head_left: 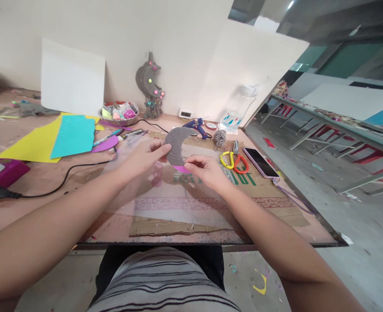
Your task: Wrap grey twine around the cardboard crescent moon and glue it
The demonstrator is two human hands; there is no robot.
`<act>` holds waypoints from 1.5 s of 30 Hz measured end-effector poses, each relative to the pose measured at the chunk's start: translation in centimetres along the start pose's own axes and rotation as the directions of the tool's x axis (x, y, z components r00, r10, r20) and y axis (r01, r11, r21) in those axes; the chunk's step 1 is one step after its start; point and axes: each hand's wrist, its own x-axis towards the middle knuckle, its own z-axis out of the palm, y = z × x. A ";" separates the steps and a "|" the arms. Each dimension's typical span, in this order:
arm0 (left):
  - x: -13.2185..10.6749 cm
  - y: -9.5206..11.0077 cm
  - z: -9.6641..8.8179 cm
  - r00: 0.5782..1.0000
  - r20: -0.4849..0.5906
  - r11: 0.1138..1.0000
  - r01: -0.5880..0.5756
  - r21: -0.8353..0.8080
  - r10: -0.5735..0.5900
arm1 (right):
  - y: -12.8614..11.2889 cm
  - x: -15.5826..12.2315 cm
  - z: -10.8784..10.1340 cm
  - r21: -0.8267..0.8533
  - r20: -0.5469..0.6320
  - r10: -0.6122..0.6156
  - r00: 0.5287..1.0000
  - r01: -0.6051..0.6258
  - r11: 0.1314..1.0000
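Note:
A crescent moon wrapped in grey yarn point(175, 145) is held up over the table between my two hands. My left hand point(157, 152) pinches its outer left edge with thumb and fingers. At the lower tip, my right hand point(201, 168) has its thumb and fingertips closed on the moon, where a bit of purple sheet point(181, 169) shows beneath the yarn. Below the hands lies a clear plastic sheet over printed cardboard point(165, 225). Right of my right hand rest scissors with yellow and orange handles point(234, 160).
Behind the moon are a blue glue gun point(198, 126), a ball of grey yarn point(220, 138) and a clear jar point(238, 110). A phone point(261, 162) lies at the right edge. Turquoise sheet point(73, 136), yellow sheet point(31, 141) and a black cable point(67, 175) lie left. A finished-looking moon hanging point(150, 84) leans on the wall.

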 end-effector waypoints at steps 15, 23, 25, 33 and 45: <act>-0.1 0.2 0.5 0.978 0.193 0.993 0.056 0.102 -0.075 | 0.5 0.1 0.1 -0.045 -0.031 -0.003 1.000 0.002 0.999; 0.1 -0.1 0.3 0.984 0.179 0.991 -0.010 0.133 -0.014 | 0.3 0.2 0.0 -0.088 -0.059 -0.015 0.998 0.009 0.996; 0.1 -0.1 0.3 0.984 0.180 0.992 -0.024 0.120 0.002 | 0.2 0.2 -0.1 -0.099 -0.063 -0.027 0.998 0.021 0.995; 0.1 0.0 0.1 0.990 0.135 0.997 0.028 0.075 -0.038 | -0.3 0.0 -0.1 -0.137 -0.058 -0.039 0.998 0.031 0.990; -0.3 0.2 0.4 0.975 0.204 0.993 0.070 0.098 -0.089 | -0.3 -0.1 0.2 -0.089 -0.033 0.004 0.999 -0.007 0.996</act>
